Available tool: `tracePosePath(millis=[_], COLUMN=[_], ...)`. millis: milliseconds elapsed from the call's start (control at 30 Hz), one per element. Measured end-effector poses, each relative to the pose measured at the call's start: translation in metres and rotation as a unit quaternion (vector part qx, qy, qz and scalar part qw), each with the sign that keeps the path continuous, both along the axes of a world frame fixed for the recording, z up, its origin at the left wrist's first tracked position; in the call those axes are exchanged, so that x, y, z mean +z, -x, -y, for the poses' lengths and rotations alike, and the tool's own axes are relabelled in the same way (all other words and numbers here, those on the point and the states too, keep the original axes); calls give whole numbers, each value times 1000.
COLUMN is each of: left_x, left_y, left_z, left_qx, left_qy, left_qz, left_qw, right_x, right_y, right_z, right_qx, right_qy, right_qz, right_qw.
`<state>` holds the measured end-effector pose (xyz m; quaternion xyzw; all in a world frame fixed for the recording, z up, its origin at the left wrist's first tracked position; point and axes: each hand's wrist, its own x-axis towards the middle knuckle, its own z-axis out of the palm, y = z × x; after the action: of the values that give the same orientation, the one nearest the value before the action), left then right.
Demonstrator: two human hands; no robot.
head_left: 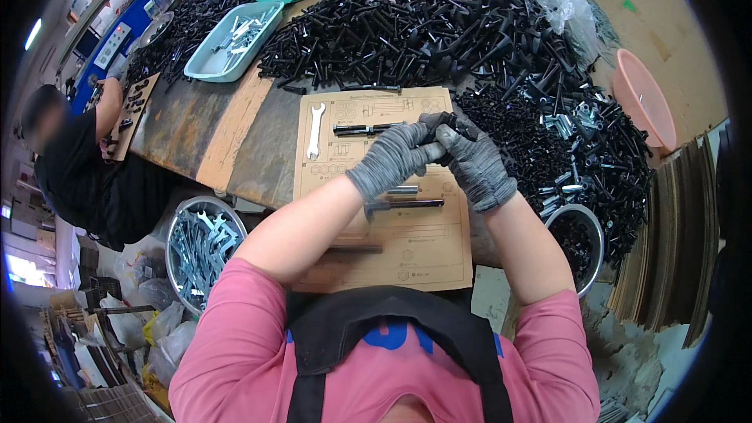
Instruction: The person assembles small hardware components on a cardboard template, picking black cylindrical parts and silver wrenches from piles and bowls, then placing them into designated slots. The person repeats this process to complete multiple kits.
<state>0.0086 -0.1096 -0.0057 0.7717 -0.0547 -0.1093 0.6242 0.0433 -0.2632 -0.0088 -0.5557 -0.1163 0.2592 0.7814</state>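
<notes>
Workbench surface point(176, 129): a heap of black bolts point(423, 27) blocks the rear, and small black fasteners point(521, 137) crowd the right side beside the right hand point(479, 164). Gloved left hand point(398, 155) and right hand are together, fingers closed on a dark part point(452, 122), shape partly hidden, near the upper right edge of the cardboard sheet point(439, 262). Metal bowls point(174, 266) flank the near edge. Bare bench extends left of the sheet, below the teal tray point(205, 70).

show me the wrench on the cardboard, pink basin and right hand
Wrench point(315, 133), head view: middle of its handle
Pink basin point(653, 102), head view: its wall
Right hand point(480, 164), head view: gloved back
</notes>
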Motion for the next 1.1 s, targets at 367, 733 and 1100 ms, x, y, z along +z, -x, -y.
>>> tracePosePath(millis=[367, 733, 1100], left_x=[-47, -56, -53], left_y=[-26, -27, -40], left_z=[-17, -9, -7], left_qx=[-33, -39, -67], left_qy=[-478, -460, -452], left_qz=[75, 160, 113], left_qw=[874, 872, 882], right_x=[-43, -42, -51], right_y=[-20, -24, -13], right_z=[-7, 35, 31], right_qx=[87, -103, -21], right_qy=[596, 485, 392], right_qz=[537, 364, 332], right_qw=[591, 788, 858])
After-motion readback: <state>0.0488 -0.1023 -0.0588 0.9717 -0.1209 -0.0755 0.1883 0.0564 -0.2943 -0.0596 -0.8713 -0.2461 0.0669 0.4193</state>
